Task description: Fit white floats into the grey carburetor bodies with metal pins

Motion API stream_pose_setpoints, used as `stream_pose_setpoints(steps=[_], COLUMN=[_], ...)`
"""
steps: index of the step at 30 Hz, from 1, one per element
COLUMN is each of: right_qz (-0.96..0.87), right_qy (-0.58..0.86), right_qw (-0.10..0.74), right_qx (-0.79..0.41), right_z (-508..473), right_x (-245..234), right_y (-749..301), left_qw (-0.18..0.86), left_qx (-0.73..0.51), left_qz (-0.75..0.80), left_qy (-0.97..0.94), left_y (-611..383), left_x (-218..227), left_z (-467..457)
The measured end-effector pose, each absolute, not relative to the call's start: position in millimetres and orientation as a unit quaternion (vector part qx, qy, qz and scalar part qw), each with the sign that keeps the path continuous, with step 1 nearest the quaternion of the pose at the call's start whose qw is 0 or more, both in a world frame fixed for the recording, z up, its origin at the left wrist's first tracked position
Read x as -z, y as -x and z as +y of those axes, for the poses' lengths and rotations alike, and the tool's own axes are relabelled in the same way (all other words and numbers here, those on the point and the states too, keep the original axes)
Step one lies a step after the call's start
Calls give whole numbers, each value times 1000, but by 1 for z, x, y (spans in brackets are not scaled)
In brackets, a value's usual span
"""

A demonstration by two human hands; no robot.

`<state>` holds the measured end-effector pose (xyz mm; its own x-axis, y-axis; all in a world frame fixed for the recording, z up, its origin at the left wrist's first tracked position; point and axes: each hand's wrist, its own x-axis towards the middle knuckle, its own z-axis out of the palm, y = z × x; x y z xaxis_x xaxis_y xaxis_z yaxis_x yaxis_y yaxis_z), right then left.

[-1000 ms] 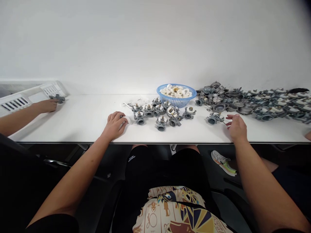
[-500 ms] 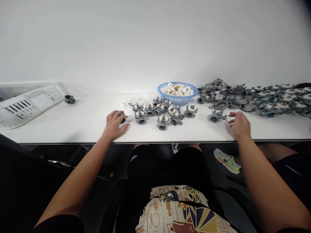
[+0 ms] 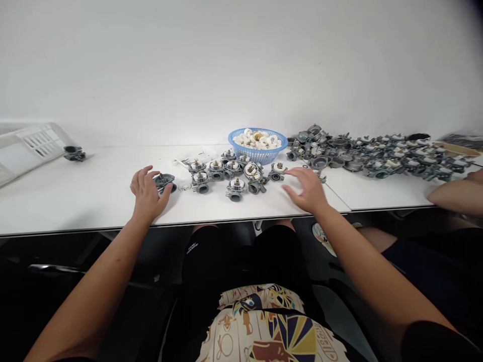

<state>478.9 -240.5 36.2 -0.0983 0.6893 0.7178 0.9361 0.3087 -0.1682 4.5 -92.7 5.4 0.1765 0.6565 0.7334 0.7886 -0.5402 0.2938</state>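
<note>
My left hand (image 3: 146, 193) rests on the white table (image 3: 94, 196), its thumb and forefinger closed around a grey metal carburetor body (image 3: 165, 181). My right hand (image 3: 307, 190) hovers low over the table with its fingers spread and nothing in it. Its fingertips point at a cluster of several grey carburetor bodies with white caps (image 3: 230, 173), and the nearest one (image 3: 277, 172) lies just beyond them. A small white ring (image 3: 184, 187) lies between the held part and the cluster.
A blue basket (image 3: 241, 148) of white parts stands behind the cluster. A long heap of grey parts (image 3: 377, 156) runs along the back right. Another person's forearm (image 3: 456, 193) lies at the right edge. A white crate (image 3: 30, 143) and a lone part (image 3: 74, 152) sit far left.
My left hand has drawn a grey part leftward, away from the cluster. My right hand has swung left from the single part toward the cluster. The other person's hand at far left is gone.
</note>
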Motion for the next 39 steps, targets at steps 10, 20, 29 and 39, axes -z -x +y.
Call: stream_pose_setpoints(steps=[10, 20, 29, 39], right_qz=[-790, -780, -713, -735], right_qy=[562, 533, 554, 533], right_qw=[244, 325, 424, 418], right_qx=[-14, -47, -74, 22], right_z=[-196, -210, -224, -224], right_x=[-32, -20, 0, 1], right_y=[-427, -422, -431, -432], left_qw=[81, 62, 62, 56], left_qx=[448, 438, 423, 426], left_qz=[-480, -478, -498, -505], left_qy=[750, 759, 754, 748], left_y=[-2, -4, -5, -5], left_x=[-3, -8, -6, -6], left_z=[-94, -98, -95, -95])
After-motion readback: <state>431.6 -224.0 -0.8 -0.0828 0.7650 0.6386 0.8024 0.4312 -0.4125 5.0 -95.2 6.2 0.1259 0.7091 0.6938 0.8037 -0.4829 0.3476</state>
